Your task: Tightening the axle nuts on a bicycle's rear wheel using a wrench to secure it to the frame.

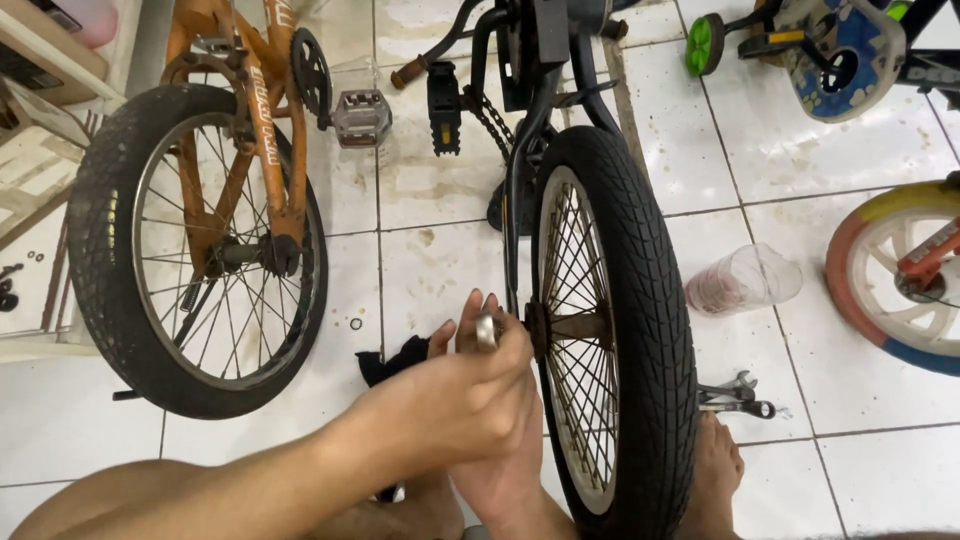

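A black bicycle wheel (610,330) with rusty spokes stands upright in front of me. At its hub (545,328) my left hand (455,395), reaching in from the lower left, is closed around a small metal tool (487,330) pressed against the axle end. My right hand (500,480) comes up from below and is mostly hidden behind the left one. Two fingers stick up next to the tool; whether they grip anything is not visible. A black cloth (400,360) lies on the tiles just left of both hands.
An orange bicycle's wheel (195,250) stands at the left. Two wrenches (735,397) and a clear plastic bottle (745,280) lie right of the black wheel, beside my foot (715,470). A colourful small wheel (895,280) is at the right edge. A small ring (355,323) lies on the floor.
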